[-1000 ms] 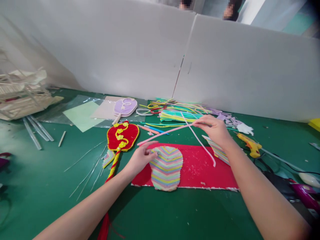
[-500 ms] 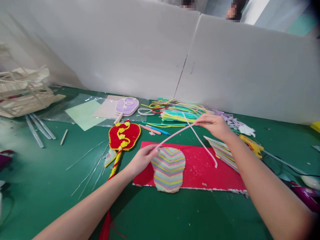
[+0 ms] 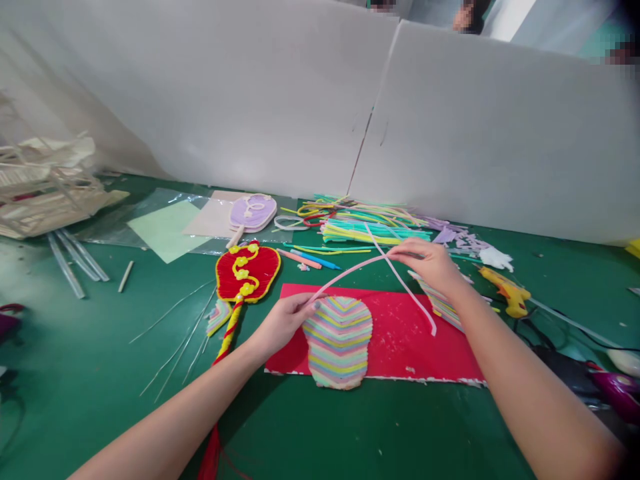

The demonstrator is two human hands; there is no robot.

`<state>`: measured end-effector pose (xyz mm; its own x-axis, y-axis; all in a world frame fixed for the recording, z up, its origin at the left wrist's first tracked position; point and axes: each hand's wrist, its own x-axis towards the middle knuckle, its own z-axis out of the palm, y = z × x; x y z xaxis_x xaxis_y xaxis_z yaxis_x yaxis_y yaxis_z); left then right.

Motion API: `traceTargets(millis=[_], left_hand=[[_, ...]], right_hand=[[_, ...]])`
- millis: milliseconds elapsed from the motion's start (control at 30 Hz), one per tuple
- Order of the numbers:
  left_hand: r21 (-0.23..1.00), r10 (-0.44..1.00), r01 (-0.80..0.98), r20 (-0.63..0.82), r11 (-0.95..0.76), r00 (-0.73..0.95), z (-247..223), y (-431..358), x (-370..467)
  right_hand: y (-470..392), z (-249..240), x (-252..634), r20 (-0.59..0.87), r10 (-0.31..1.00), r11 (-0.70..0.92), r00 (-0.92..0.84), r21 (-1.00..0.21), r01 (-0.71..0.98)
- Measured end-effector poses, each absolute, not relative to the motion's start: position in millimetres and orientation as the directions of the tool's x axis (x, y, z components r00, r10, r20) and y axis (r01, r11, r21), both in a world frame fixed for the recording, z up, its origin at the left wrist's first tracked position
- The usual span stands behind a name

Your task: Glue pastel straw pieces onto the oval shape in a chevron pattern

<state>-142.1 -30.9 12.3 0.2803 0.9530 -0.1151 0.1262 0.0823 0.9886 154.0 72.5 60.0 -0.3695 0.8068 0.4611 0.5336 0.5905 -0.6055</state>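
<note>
A pink pipe cleaner (image 3: pixel 353 270) arches between my two hands. My left hand (image 3: pixel 285 325) pinches one end, just above the upper left edge of a striped fan-shaped piece (image 3: pixel 340 343) in pastel chevrons. Farther right and higher, my right hand (image 3: pixel 430 265) has its fingers closed on the other end. A second pale pink pipe cleaner (image 3: pixel 413 297) slants across behind the held one, reaching down over the red board (image 3: pixel 400 340). The striped piece lies on that board and overhangs its front edge. Beneath my right forearm, a striped strip bundle (image 3: pixel 440 303) is partly hidden.
Behind the board lies a pile of colored pipe cleaners (image 3: pixel 375 230). A red and yellow fan (image 3: pixel 260 273) and a purple fan (image 3: pixel 253 212) are to the left. On the right sits a yellow glue gun (image 3: pixel 507 290) with a cord. A white partition (image 3: pixel 225 100) stands at the back.
The pink pipe cleaner has bent into a stronger arch. My right hand has come down slightly, while both hands keep their hold. The view has shifted a little.
</note>
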Motion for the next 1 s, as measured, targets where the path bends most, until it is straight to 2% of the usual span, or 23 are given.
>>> traceTargets(millis=[333,467,1000], left_hand=[[0.981,0.977,0.183,-0.093,0.057,0.191,12.4,-30.2,-143.2],[0.988,0.981,0.149,-0.07,0.043,0.183,11.2,-28.8,-144.0],[0.992,0.996,0.116,-0.062,0.053,0.071,17.1,-32.1,-143.3]], right_hand=[[37.4,32.8,166.3,0.451,0.837,0.544,-0.31,-0.622,0.563],[27.4,27.2,169.9,0.455,0.83,0.554,-0.323,-0.605,0.571],[3.2,32.7,158.6,0.348,0.919,0.385,-0.185,-0.694,0.608]])
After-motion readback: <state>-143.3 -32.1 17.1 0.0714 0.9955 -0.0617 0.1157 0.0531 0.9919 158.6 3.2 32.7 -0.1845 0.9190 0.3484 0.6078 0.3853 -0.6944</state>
